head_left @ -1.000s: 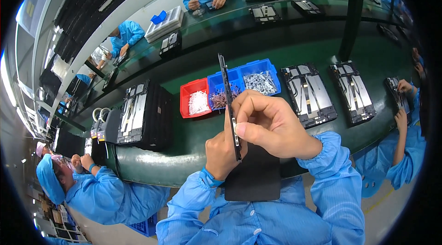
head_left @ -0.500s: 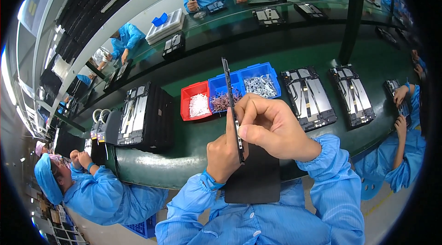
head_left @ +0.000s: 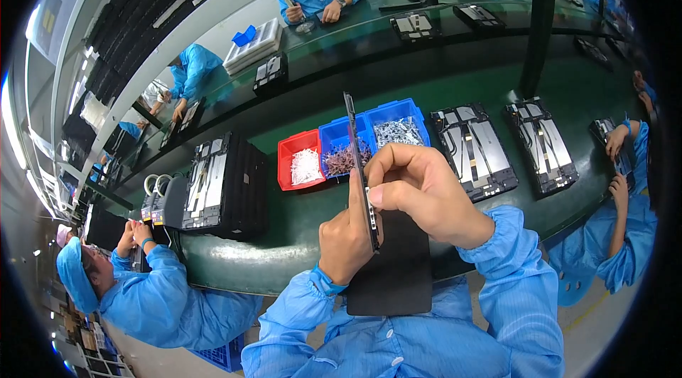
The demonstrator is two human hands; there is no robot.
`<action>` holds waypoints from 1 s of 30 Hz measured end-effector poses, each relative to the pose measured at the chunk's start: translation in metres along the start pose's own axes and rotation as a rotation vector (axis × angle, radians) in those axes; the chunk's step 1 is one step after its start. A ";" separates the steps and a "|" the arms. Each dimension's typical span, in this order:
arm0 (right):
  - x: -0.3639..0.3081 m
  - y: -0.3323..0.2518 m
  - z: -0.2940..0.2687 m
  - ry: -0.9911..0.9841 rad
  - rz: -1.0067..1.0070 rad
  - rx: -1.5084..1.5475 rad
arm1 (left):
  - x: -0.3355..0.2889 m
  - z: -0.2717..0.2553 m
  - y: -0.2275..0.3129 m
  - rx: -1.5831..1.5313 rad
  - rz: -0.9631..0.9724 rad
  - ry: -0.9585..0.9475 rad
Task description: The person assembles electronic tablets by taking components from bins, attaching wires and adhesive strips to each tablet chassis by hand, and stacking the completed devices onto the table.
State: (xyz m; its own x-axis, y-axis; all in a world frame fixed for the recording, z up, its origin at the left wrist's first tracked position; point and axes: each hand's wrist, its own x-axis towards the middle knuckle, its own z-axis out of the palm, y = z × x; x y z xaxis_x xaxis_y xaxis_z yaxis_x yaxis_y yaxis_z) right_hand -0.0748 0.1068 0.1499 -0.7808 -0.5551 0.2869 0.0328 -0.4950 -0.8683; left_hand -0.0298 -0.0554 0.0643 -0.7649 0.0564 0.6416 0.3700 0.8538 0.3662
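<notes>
A thin dark tablet body [head_left: 352, 129] stands on edge, almost upright, in front of me. My left hand [head_left: 342, 239] is closed round its lower part from the left. At the side edge of the tablet, my right hand [head_left: 433, 197] has thumb and forefinger bent together. The thumb tip touches a light strip with small dots on that edge; anything pinched there is too small to make out. Below both hands lies a flat black panel [head_left: 391, 282], partly over the bench edge. Behind the tablet are a red bin [head_left: 284, 172] of white pieces and two blue bins [head_left: 426, 129] of small parts.
Two opened tablets [head_left: 474, 150] [head_left: 543, 147] lie to the right on the green bench [head_left: 298, 254]. A tall stack of tablets [head_left: 245, 193] stands at left, beside a grey device [head_left: 169, 197]. Co-workers in blue sit at both sides and across; a dark post [head_left: 538, 30] rises behind.
My right fingertips have shifted slightly along the tablet's edge, and the forefinger has lifted a little. The left hand keeps its hold. Across the bench, a co-worker's hands have drawn closer together.
</notes>
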 end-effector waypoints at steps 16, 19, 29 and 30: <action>-0.014 0.014 0.012 0.011 -0.032 0.028 | 0.003 -0.006 -0.001 0.087 0.209 -0.048; -0.021 0.020 0.019 -0.006 -0.123 0.085 | 0.001 -0.009 0.001 0.069 0.199 -0.058; -0.017 -0.023 -0.034 0.238 -0.487 -0.913 | -0.016 -0.045 -0.031 0.189 0.548 -0.286; -0.021 -0.021 -0.043 0.199 -0.431 -1.077 | -0.016 -0.056 -0.021 -0.641 0.013 -0.348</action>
State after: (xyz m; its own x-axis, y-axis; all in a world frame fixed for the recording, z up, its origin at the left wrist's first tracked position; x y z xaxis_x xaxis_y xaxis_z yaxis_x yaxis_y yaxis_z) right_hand -0.0863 0.1574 0.1449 -0.6852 -0.3189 0.6548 -0.7275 0.2569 -0.6362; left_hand 0.0044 -0.1032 0.0841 -0.8423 0.3169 0.4361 0.5346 0.3870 0.7513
